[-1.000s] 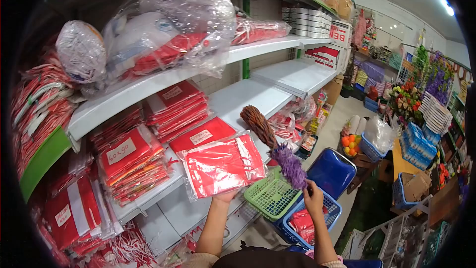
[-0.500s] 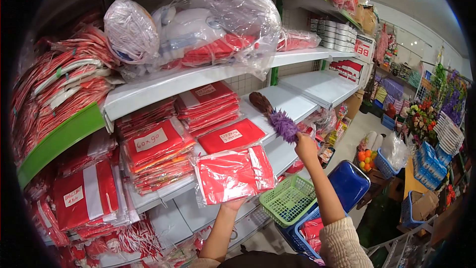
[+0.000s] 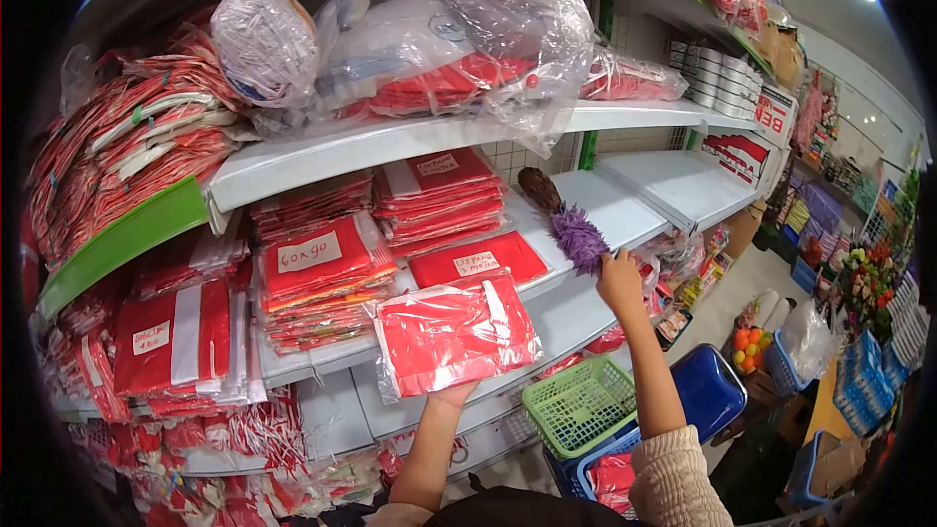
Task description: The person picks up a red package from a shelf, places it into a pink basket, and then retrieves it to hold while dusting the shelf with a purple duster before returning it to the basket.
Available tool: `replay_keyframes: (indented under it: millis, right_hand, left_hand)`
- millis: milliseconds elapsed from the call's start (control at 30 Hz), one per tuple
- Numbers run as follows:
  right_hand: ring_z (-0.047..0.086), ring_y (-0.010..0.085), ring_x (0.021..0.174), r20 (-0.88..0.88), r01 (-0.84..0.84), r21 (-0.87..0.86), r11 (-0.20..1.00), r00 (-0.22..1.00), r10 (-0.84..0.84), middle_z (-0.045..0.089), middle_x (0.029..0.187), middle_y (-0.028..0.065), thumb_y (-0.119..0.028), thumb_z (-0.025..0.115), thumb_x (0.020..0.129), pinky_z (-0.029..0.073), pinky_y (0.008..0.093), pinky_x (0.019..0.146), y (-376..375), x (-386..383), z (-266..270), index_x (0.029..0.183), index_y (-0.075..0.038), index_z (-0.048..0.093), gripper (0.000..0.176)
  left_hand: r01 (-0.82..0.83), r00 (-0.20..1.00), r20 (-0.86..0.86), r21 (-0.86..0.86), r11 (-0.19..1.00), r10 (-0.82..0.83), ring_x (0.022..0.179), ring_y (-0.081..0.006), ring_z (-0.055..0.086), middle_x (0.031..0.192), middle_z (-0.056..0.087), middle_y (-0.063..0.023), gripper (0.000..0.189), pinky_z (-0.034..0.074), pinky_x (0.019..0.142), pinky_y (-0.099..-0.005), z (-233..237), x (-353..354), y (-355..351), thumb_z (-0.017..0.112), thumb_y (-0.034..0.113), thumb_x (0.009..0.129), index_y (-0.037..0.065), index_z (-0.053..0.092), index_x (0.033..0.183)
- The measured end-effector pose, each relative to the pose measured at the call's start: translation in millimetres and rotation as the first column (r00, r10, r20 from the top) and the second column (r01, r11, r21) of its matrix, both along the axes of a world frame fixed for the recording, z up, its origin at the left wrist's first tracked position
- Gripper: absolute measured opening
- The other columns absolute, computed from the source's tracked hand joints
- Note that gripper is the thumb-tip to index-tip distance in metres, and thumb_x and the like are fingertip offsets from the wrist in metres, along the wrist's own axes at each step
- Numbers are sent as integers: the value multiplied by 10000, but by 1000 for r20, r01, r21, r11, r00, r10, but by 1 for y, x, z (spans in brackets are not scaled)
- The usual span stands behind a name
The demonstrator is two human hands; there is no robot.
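My left hand [image 3: 455, 394] supports a clear plastic packet of folded red and white cloth [image 3: 457, 334] from beneath; its fingers are mostly hidden under the packet. In my right hand [image 3: 622, 285], the fingers are closed round the end of a duster [image 3: 583, 239] with purple and dark brown fluff. The duster lies over the middle shelf [image 3: 613, 197]. Just behind the held packet is another red packet with a handwritten label [image 3: 478, 265]. To its left, a stack of red packets [image 3: 322, 263] bears a "60x90" label.
Large clear plastic bags [image 3: 459, 49] sit on the upper shelf [image 3: 390, 146]. A green basket [image 3: 581, 405] and a blue lidded container [image 3: 708, 390] stand below my right arm. Red packets fill a blue basket [image 3: 613, 478]. Boxes [image 3: 742, 156] stand at the shelf's far end.
The view has turned slightly left, so the shelves sit further right in the picture. Both hands keep their hold on the packet and the duster.
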State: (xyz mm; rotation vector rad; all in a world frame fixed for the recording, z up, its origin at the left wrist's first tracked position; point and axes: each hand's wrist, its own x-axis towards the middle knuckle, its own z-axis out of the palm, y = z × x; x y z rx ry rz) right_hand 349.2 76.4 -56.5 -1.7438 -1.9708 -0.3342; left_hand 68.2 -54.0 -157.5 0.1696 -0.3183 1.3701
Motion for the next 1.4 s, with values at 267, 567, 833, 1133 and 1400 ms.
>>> replay_keyframes:
  millis: [267,567,833,1133,1400]
  right_hand:
    - [267,335,1332,-430,-964,-117,238,265,863,245,1452,192,-310,742,727,264,424,1068,-114,-63,45,1430,-75,221,905]
    - [478,252,1178,-877,-552,479,682,-263,403,487,1272,151,-219,478,952,347,413,1027,-83,-57,20,1298,-13,398,411]
    - [498,275,1162,-607,-566,606,558,-783,-135,507,1261,150,-339,431,954,388,450,997,-44,-55,47,1269,-6,421,458]
    - [603,229,984,-975,-759,199,619,-216,48,584,1116,151,-99,649,814,520,344,807,29,-85,0,1198,25,477,439]
    - [553,342,959,-439,-515,244,821,697,568,585,1058,155,-143,652,749,443,404,838,52,-98,-38,1082,-40,585,354]
  left_hand:
    - [-249,869,-431,42,968,242,1203,-304,438,1301,454,-128,526,343,1027,-487,36,68,19,405,440,916,100,388,1316]
    - [-316,89,-623,722,615,777,1379,-267,-172,1489,-231,-115,1068,-66,1099,-418,98,116,38,500,635,788,110,-175,1428]
    - [219,-924,70,904,367,376,1376,-397,86,1495,180,-129,741,45,1056,-635,121,81,22,622,198,722,255,335,1403]
    - [244,-967,202,907,342,152,1291,-349,331,1389,398,-85,600,256,1058,-520,90,5,63,592,46,704,272,538,1258]
    - [106,-981,11,865,490,193,1275,-325,352,1300,480,-64,450,266,1054,-483,80,-12,53,605,413,787,234,573,1198]
